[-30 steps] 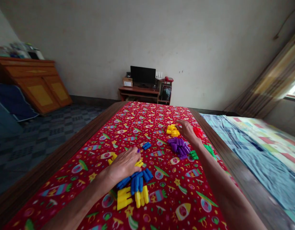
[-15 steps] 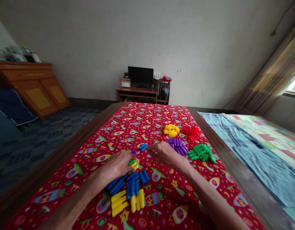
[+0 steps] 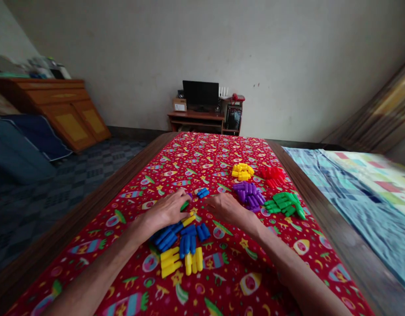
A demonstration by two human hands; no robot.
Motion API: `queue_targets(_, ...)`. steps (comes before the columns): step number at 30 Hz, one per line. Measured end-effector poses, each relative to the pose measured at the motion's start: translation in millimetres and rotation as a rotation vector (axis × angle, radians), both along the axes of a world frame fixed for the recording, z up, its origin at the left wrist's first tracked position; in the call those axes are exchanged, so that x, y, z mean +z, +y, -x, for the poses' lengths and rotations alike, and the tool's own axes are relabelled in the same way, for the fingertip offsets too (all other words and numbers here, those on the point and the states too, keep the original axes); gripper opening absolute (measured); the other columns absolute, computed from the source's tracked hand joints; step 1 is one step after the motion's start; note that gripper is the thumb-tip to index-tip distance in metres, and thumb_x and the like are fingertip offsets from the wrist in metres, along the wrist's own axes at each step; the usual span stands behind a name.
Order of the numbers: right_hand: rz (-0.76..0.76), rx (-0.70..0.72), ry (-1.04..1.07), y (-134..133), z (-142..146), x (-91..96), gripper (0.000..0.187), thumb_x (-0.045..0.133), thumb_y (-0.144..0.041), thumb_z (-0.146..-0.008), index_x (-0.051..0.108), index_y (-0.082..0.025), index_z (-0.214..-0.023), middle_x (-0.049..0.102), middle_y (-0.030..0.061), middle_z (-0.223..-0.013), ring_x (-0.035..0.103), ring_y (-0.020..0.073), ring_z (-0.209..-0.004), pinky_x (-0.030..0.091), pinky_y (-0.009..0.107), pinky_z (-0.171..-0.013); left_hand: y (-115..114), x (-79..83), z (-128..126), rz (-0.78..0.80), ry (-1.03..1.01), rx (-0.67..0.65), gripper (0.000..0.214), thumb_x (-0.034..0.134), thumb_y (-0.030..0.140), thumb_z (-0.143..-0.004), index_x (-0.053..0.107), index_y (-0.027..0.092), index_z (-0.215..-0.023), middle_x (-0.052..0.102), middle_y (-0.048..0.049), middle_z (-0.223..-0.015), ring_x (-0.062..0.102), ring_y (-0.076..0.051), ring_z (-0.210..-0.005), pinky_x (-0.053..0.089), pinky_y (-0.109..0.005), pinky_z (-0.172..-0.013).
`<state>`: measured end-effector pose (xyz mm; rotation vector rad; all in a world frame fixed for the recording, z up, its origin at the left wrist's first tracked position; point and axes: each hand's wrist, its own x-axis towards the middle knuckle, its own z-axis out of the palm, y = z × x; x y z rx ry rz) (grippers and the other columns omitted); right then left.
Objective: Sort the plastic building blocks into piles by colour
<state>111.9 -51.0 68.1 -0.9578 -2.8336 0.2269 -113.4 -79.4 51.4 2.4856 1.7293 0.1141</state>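
My left hand (image 3: 165, 212) lies palm down on a joined piece of blue and yellow plastic blocks (image 3: 182, 245) on the red patterned tablecloth (image 3: 195, 166). Its fingertips touch a green block (image 3: 184, 204) and a yellow one (image 3: 189, 220). My right hand (image 3: 227, 208) rests just right of it, fingers curled toward the same spot; what it holds, if anything, is hidden. A lone blue block (image 3: 202, 192) lies just beyond both hands. Farther right sit sorted heaps: yellow (image 3: 242, 171), red (image 3: 273, 174), purple (image 3: 249, 194) and green (image 3: 285, 204).
The table's dark wooden edge (image 3: 324, 206) runs along the right, with a bed in blue and patchwork covers (image 3: 356, 184) beside it. A wooden cabinet (image 3: 67, 114) stands at the left and a low desk with a monitor (image 3: 201, 93) against the far wall.
My right hand has come back from the far yellow and red heaps to the middle, beside my left hand. The left hand has stayed on the blue and yellow piece.
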Motion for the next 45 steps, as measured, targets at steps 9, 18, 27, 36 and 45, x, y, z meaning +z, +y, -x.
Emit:
queue_targets(9, -0.032, 0.200, 0.174, -12.1, 45.8, -37.2, 0.016, 0.052, -0.020, -0.091, 0.063, -0.015, -0.102, 0.068, 0.0090, -0.096, 0.058, 0.0190, -0.093, 0.043, 0.026, -0.076, 29.4, -8.3, 33.6, 0.147, -0.361, -0.050, 0.024, 0.058, 0.033, -0.075, 0.065, 0.020, -0.094, 0.066, -0.0042, -0.099, 0.062, -0.021, -0.093, 0.050, -0.028, -0.082)
queue_targets(18, -0.047, 0.066, 0.146, 11.8, 10.6, -13.3, 0.015, 0.054, -0.021, -0.092, 0.067, -0.019, -0.099, 0.069, 0.0046, -0.080, 0.059, 0.0124, -0.068, 0.029, 0.023, -0.056, 6.7, 17.2, 1.4, 0.046, -0.226, -0.065, 0.031, 0.061, 0.037, -0.080, 0.069, 0.022, -0.105, 0.071, -0.0063, -0.105, 0.065, -0.024, -0.100, 0.048, -0.032, -0.090)
queue_targets(27, -0.354, -0.373, 0.483, 68.4, -61.5, -7.8, 0.020, 0.050, -0.026, -0.093, 0.067, -0.016, -0.097, 0.065, 0.0084, -0.083, 0.057, 0.0174, -0.078, 0.043, 0.027, -0.071, 14.5, 1.8, -11.2, -0.035, -0.282, 0.007, 0.023, 0.057, 0.030, -0.082, 0.071, 0.023, -0.098, 0.074, -0.0036, -0.104, 0.068, -0.022, -0.096, 0.049, -0.030, -0.090)
queue_targets(36, -0.371, -0.780, 0.432, 117.2, -99.2, -40.4, 0.023, 0.048, -0.023, -0.088, 0.069, -0.016, -0.095, 0.065, 0.0109, -0.082, 0.058, 0.0220, -0.078, 0.044, 0.032, -0.073, 18.8, -15.3, -9.3, -0.054, -0.375, 0.008, 0.026, 0.055, 0.029, -0.082, 0.069, 0.026, -0.104, 0.073, -0.0022, -0.106, 0.067, -0.020, -0.095, 0.050, -0.031, -0.089)
queue_targets(45, -0.376, -0.725, 0.459, 114.5, -101.1, -33.9, 0.027, 0.044, -0.020, -0.086, 0.069, -0.013, -0.096, 0.068, 0.0129, -0.083, 0.059, 0.0225, -0.080, 0.043, 0.032, -0.074, 23.9, -13.1, -5.9, -0.167, -0.430, -0.068, 0.021, 0.053, 0.024, -0.082, 0.067, 0.021, -0.096, 0.067, -0.0063, -0.103, 0.063, -0.020, -0.099, 0.048, -0.033, -0.094)
